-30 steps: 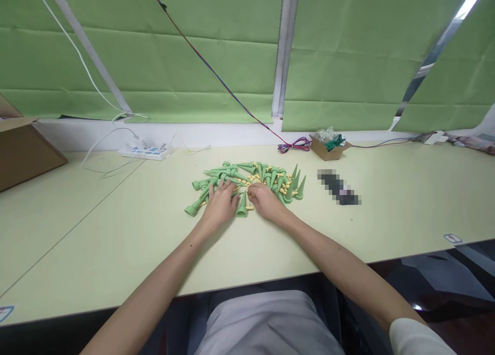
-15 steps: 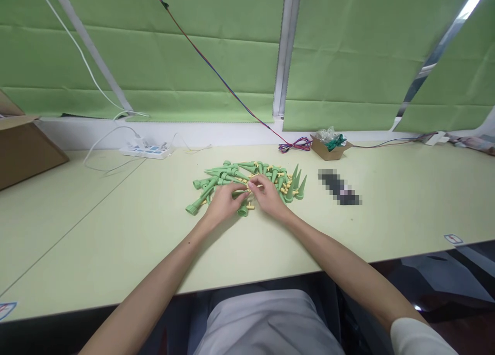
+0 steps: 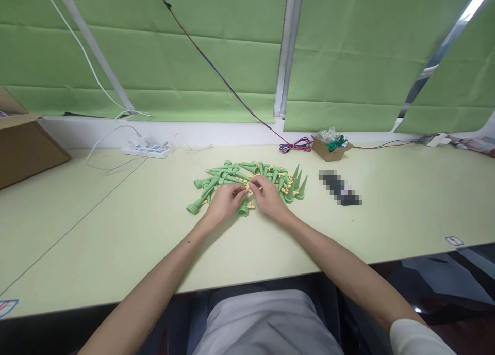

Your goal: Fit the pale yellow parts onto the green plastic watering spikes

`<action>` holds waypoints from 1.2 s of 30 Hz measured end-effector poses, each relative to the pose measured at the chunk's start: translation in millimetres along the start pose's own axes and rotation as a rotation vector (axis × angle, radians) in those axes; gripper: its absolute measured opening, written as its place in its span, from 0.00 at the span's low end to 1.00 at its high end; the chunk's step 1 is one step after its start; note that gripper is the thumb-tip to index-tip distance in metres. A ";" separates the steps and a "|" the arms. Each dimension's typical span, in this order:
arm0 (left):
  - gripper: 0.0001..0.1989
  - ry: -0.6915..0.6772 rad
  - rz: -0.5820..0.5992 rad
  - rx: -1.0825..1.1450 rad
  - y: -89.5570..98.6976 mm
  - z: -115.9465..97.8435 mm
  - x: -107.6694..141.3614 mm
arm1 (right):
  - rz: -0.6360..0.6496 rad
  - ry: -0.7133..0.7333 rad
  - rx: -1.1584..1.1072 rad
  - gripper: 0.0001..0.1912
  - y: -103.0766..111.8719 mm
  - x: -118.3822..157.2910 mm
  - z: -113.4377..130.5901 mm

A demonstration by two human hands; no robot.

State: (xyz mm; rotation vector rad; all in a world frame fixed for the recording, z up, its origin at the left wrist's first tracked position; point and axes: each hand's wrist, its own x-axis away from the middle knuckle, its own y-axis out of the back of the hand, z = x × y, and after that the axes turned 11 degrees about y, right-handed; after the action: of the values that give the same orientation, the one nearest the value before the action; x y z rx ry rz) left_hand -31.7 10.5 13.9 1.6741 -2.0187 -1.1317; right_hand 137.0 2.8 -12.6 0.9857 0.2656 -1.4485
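Several green plastic spikes (image 3: 203,201) with round caps and small yellow pieces (image 3: 251,207) lie in a loose pile on the pale table (image 3: 240,257). At the near side of the pile, my left hand (image 3: 228,198) has thumb and fingers pinched together. My right hand (image 3: 266,194) is closed too, its fingertips close to those of the left. Something small and yellow shows between the fingertips, but it is too small to make out. A green spike's open cap (image 3: 243,210) lies just below my left fingers.
A black, pixelated object (image 3: 339,188) lies right of the pile. Behind are a small cardboard box (image 3: 330,151), coiled wires (image 3: 296,145) and a white power strip (image 3: 147,149). A larger cardboard box (image 3: 31,151) stands far left.
My left thumb and fingers have come closer together. Both hands otherwise keep nearly the same place at the pile, and the view has shifted very slightly.
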 end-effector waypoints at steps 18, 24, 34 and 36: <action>0.11 0.007 0.000 -0.034 4.7 -6.8 1.9 | -0.002 -0.045 -0.014 0.10 1.8 0.0 4.4; 0.13 0.069 0.099 -0.076 3.4 -4.7 3.4 | -0.176 -0.088 0.039 0.10 6.7 -3.1 2.9; 0.17 0.049 0.260 -0.156 -2.5 0.3 6.7 | -0.182 -0.102 0.033 0.10 6.1 -2.4 3.2; 0.16 0.038 0.270 -0.154 -3.5 -0.1 7.0 | -0.176 -0.097 0.031 0.10 6.1 -2.3 3.1</action>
State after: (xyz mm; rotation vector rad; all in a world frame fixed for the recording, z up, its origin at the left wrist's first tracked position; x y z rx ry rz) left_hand -31.3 3.9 9.7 1.2942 -2.0035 -1.1188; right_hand 140.9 1.2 -6.7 0.9318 0.2652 -1.6606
